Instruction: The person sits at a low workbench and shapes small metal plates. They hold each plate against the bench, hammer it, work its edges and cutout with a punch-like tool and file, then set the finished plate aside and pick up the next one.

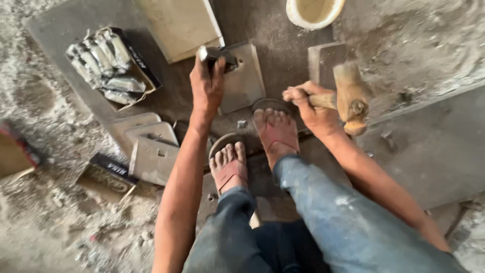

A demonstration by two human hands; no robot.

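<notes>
My left hand [206, 86] pinches a small metal punch [214, 54] upright on a square metal plate [245, 83] lying on the floor, my right hand [313, 106] clenches a raised hammer [348, 96], so striking seems underway, finished-looking plates [151, 151] stacked leftward.

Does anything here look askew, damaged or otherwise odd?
The hammer in the right hand has a worn, chipped-looking head. The left hand holds a dark tool on a grey plate, close to bare toes in sandals. An open carton of wrapped pieces lies tilted in the dust.
</notes>
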